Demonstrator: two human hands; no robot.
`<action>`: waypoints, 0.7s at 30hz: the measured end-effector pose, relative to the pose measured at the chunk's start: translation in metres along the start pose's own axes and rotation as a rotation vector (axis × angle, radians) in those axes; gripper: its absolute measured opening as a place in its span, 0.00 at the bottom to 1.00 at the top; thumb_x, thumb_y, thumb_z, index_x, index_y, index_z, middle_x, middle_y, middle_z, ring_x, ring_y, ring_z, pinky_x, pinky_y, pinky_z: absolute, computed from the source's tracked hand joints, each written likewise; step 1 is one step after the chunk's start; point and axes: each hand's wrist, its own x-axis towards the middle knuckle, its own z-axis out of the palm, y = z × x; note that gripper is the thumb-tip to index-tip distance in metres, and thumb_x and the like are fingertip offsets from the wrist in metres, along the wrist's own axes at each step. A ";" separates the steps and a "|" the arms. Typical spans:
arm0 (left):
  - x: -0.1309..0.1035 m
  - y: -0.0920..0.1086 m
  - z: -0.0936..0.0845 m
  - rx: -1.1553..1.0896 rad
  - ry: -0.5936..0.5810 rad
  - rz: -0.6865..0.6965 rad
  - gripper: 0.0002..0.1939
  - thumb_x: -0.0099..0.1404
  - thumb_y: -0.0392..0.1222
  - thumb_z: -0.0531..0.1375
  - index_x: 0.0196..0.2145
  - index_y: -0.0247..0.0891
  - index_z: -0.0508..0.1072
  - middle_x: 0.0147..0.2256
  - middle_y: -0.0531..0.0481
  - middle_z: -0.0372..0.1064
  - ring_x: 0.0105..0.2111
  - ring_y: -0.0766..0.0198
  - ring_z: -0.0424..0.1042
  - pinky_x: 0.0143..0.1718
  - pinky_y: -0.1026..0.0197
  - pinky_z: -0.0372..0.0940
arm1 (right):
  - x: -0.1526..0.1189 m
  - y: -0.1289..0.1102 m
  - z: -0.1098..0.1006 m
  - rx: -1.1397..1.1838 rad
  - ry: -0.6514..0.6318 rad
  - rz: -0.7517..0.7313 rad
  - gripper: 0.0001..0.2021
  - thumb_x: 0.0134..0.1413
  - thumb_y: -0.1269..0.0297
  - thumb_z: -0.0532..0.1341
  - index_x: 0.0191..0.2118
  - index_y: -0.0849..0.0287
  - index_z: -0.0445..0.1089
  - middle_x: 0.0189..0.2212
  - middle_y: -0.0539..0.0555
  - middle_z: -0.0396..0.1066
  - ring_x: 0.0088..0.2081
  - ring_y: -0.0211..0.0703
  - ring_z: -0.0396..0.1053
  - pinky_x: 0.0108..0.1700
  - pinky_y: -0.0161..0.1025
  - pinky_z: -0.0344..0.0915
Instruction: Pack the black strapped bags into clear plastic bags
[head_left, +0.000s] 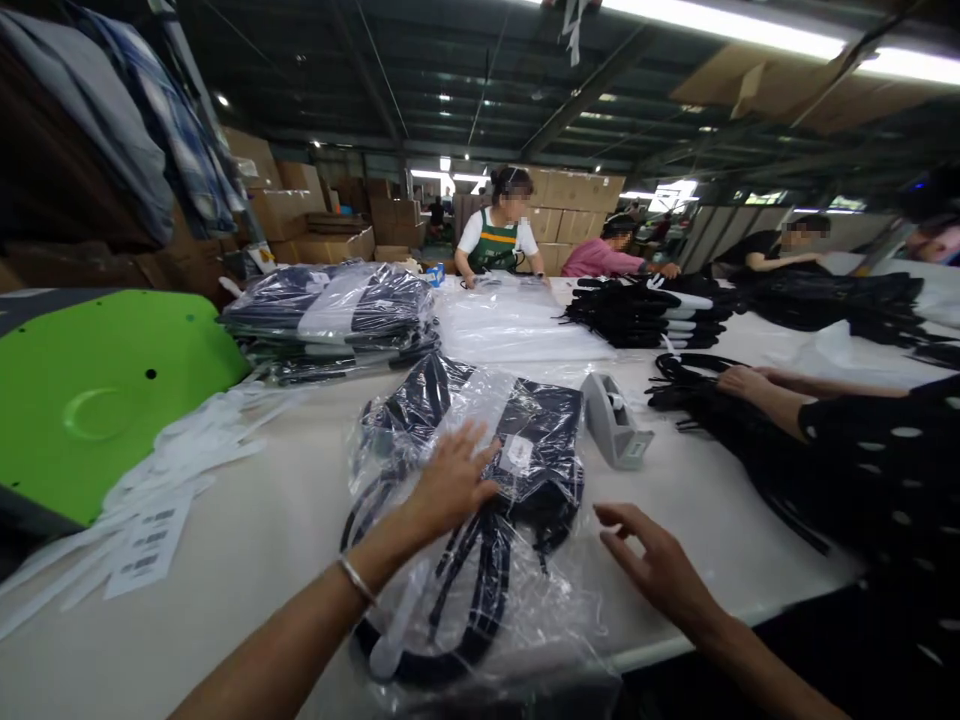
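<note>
Lying flat on the table (285,500), the bag (540,425), in clear plastic, is between the stack (330,310) and the dispenser (619,420). The left hand (454,480) spreads over the bag, thumb and fingers apart; whether it presses on the plastic cannot be determined. The right hand (652,560) is held beside the plastic, gripping nothing, with thumb and fingers apart. The dispenser is just beyond this hand.

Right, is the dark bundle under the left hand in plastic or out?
In: clear plastic covers the dark bundle, with glossy creases crossing it and its looped straps.
</note>
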 end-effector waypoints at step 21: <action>-0.112 0.054 -0.011 -0.378 -0.384 0.225 0.18 0.72 0.43 0.54 0.57 0.56 0.70 0.62 0.56 0.65 0.68 0.53 0.53 0.68 0.40 0.49 | -0.002 -0.127 0.026 0.334 -0.042 -0.720 0.12 0.70 0.62 0.53 0.41 0.58 0.73 0.26 0.53 0.73 0.28 0.38 0.71 0.31 0.33 0.65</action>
